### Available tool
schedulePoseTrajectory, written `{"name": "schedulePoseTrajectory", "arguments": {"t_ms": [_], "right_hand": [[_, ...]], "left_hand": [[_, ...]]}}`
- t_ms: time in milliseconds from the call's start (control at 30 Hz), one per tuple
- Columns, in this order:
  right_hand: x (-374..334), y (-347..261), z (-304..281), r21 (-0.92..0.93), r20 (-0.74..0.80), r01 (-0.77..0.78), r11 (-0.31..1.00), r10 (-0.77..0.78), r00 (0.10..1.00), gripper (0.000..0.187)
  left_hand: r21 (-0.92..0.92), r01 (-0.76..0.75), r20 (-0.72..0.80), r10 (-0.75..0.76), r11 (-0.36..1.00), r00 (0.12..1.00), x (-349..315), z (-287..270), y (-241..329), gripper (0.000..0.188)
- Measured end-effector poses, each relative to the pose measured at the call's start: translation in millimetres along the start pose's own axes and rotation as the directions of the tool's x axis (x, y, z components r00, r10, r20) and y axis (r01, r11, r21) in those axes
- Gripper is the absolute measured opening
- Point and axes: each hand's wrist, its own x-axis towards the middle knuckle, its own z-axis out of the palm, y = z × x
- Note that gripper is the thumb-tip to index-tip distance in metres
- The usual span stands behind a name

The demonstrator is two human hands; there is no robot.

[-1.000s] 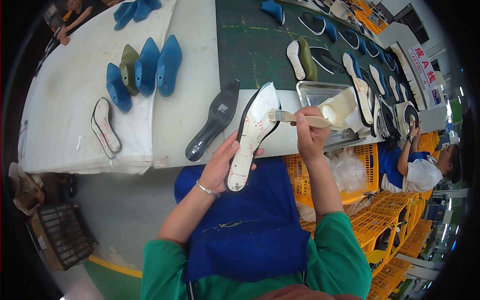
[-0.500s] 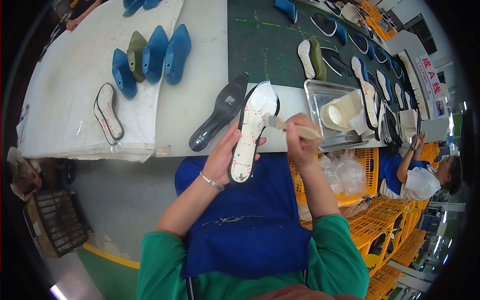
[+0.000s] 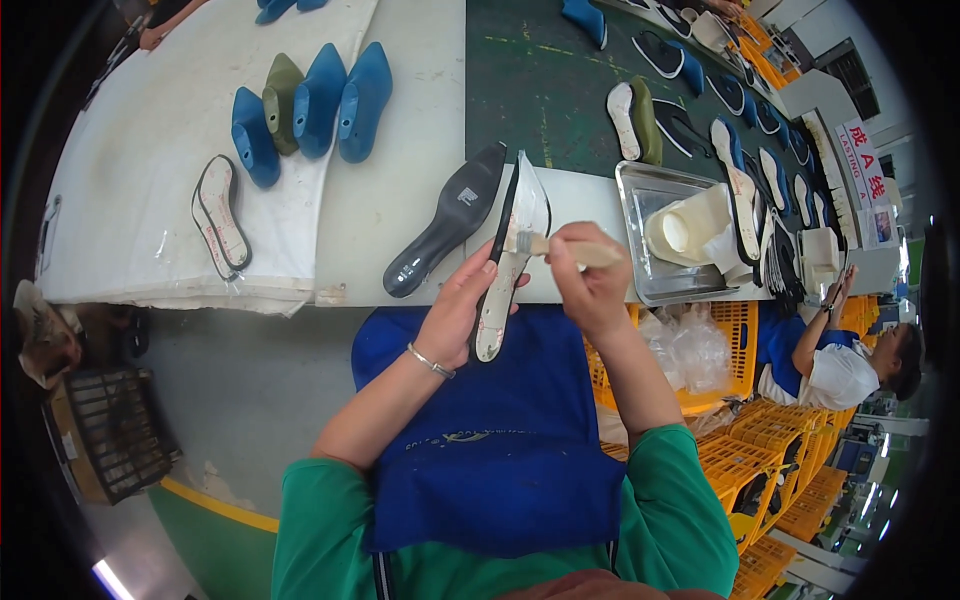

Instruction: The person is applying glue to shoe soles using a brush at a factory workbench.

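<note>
My left hand (image 3: pixel 462 308) is wrapped round a pale, red-marked insole (image 3: pixel 497 312) with black edging, tilted so that its face turns to the right. A white, shiny layer covers its far end. In my right hand (image 3: pixel 592 285) is a flat brush with a pale handle (image 3: pixel 590 254). Its bristles rest against the insole's face around mid-length. Just left of the insole lies a glossy black shoe sole (image 3: pixel 446 222) on the white tabletop. To the right, a metal tray (image 3: pixel 655 290) holds a cream plastic container (image 3: pixel 668 236) lying on its side.
Blue and green shoe lasts (image 3: pixel 322 98) stand at the left, near another black-edged insole (image 3: pixel 218 218). More lasts and insoles lie on the green mat (image 3: pixel 545 95). Yellow crates (image 3: pixel 735 335) stand below the table's right edge. A co-worker (image 3: pixel 835 360) is at the far right.
The insole has tilted in my left hand, its face turning rightward. The brush has moved slightly left and its bristles now meet the insole near the middle.
</note>
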Motion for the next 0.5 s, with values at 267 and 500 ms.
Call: {"name": "schedulePoseTrajectory", "arguments": {"t_ms": [267, 500], "right_hand": [[19, -4, 0, -0.094, -0.006, 0.014, 0.995, -0.015, 1.0, 0.009], [22, 7, -5, -0.075, -0.032, 0.077, 0.994, -0.08, 0.996, 0.007]], "left_hand": [[-0.017, -0.003, 0.015, 0.004, 1.0, 1.0, 2, -2, -3, 0.049], [-0.024, -0.003, 0.037, 0.004, 1.0, 0.999, 0, 1, 3, 0.049]]}}
